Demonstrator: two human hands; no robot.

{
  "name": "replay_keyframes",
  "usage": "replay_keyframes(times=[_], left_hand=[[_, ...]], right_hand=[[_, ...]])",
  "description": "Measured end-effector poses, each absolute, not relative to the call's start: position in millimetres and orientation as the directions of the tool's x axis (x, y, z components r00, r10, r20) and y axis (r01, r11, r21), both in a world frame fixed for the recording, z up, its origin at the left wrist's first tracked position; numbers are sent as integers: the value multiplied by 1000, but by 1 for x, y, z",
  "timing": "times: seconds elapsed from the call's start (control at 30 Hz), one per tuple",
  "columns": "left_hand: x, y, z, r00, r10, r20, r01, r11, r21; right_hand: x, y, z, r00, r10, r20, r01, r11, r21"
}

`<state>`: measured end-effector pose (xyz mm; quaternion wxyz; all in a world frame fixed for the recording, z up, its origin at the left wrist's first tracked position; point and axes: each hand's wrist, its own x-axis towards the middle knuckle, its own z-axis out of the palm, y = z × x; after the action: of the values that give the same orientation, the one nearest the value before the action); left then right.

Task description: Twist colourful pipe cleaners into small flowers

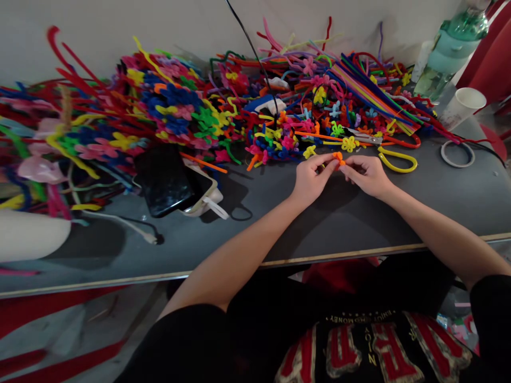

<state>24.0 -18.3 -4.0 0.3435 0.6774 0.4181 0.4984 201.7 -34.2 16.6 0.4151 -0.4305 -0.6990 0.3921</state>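
Lower edge of frame: black shirt (343, 340) with red lettering. Right of centre, above the near edge of the grey table (255, 229): left hand (365, 173) and right hand (313, 178), fingers of both pinched closed on one small orange fuzzy piece (339, 159). Just beyond, to the right: scissors (399, 146), red and yellow handles. Across upper frame: heaped multicoloured fuzzy stems and flowers (207, 119).

A dark grey table (383, 213) with a pale edge spans the frame. Across its back lies a pile of colourful pipe cleaners (255, 96); left of centre, a black phone (162, 181); at upper right, scissors (397, 154), a tape roll (458, 154), a paper cup (463, 109) and a green-tinted bottle (449, 50).
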Motion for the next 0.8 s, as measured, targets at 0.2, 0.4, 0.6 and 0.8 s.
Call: replay_keyframes(times=[0.2,0.4,0.6,0.8], left_hand=[[22,-13,-8,180,915,360,151,-387,909],[20,-8,-8,310,875,373,87,-417,905],[13,-5,-8,319,840,439,147,-502,853],[16,-9,-9,271,831,486,140,-533,834]], right_hand=[[203,-32,20,-352,906,233,148,299,-943],[203,-31,19,-333,919,212,112,262,-958],[204,-30,19,-352,913,205,116,260,-959],[207,-23,16,-369,916,158,69,196,-978]])
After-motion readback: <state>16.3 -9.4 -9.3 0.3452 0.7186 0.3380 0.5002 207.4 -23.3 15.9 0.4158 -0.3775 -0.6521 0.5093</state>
